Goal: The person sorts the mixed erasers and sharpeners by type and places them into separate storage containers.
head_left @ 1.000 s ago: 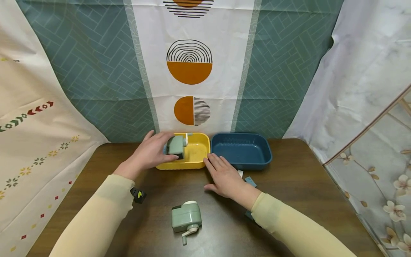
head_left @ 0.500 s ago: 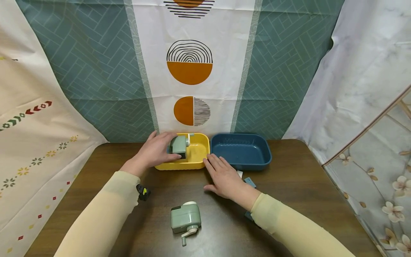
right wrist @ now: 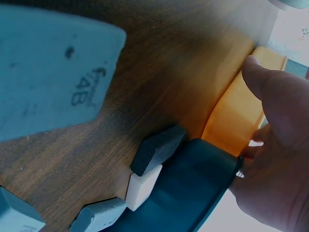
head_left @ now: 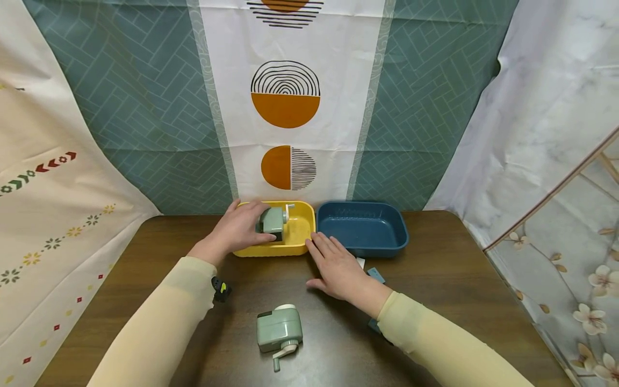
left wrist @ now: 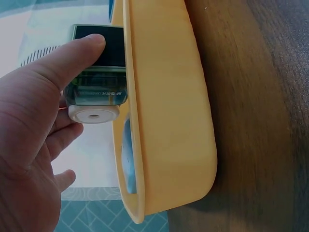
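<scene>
My left hand (head_left: 237, 228) grips a green crank pencil sharpener (head_left: 272, 221) at the yellow tray (head_left: 276, 250), thumb on its dark panel in the left wrist view. That view shows the pencil sharpener (left wrist: 96, 92) behind the tray's near rim; whether it touches the tray's floor is hidden. My right hand (head_left: 337, 271) has straight fingers, tips at the meeting corners of the yellow tray and the dark blue tray (head_left: 360, 231). A second green pencil sharpener (head_left: 279, 329), with a white crank, sits on the table nearer the body.
Erasers lie by the dark blue tray under the right arm: a dark one (right wrist: 157, 150), a white one (right wrist: 141, 187) and blue ones, including a close blue eraser marked 4B (right wrist: 53, 72). Something blue (left wrist: 128, 154) lies in the yellow tray. A patterned cloth (head_left: 285, 134) hangs behind.
My left hand has shifted slightly to the right with the pencil sharpener in its grip. The right hand stays put, as does the second sharpener.
</scene>
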`<action>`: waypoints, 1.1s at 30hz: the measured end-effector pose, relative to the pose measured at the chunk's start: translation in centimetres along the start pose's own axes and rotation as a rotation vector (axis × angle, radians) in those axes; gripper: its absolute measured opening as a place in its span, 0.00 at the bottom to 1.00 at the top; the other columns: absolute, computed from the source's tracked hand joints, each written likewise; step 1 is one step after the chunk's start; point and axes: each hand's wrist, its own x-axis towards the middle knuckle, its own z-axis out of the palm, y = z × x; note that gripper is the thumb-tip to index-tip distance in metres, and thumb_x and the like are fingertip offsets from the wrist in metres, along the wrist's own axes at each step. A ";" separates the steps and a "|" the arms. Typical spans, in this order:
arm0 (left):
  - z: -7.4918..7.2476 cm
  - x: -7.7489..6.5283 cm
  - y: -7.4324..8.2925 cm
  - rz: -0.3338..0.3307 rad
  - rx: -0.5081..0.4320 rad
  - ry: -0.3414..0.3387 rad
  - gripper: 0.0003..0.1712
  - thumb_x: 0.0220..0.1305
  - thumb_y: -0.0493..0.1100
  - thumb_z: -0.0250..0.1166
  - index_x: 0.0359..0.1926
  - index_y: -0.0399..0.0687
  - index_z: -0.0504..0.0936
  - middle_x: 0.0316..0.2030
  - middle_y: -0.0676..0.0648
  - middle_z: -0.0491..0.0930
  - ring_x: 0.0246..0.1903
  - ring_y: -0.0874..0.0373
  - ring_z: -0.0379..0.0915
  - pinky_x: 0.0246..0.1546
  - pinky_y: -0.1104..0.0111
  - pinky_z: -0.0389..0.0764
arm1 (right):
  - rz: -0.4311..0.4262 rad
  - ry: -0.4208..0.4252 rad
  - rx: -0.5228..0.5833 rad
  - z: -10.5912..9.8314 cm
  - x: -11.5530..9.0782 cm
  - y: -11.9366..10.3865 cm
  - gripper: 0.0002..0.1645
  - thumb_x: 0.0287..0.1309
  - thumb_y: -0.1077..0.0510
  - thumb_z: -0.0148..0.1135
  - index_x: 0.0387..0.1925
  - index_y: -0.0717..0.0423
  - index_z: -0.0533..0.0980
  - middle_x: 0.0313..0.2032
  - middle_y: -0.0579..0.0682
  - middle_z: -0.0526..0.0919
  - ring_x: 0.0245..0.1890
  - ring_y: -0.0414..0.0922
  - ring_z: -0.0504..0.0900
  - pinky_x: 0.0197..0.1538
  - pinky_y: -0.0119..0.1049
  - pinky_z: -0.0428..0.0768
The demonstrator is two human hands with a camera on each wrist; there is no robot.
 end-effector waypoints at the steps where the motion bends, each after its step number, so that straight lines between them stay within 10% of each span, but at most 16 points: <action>1: 0.1 0.0 0.0 -0.001 0.000 -0.002 0.51 0.62 0.61 0.83 0.77 0.40 0.75 0.72 0.38 0.78 0.71 0.42 0.72 0.82 0.35 0.48 | -0.001 0.002 0.001 0.1 0.0 0.0 0.61 0.73 0.30 0.69 0.88 0.61 0.55 0.86 0.63 0.54 0.86 0.58 0.53 0.86 0.53 0.52; 33: 0.7 0.6 0.1 0.014 0.052 -0.097 0.50 0.63 0.57 0.84 0.80 0.45 0.74 0.76 0.40 0.74 0.75 0.43 0.68 0.80 0.31 0.49 | -0.001 -0.003 -0.007 -0.2 -0.1 -0.1 0.62 0.73 0.30 0.69 0.88 0.60 0.54 0.87 0.62 0.53 0.87 0.57 0.52 0.86 0.53 0.52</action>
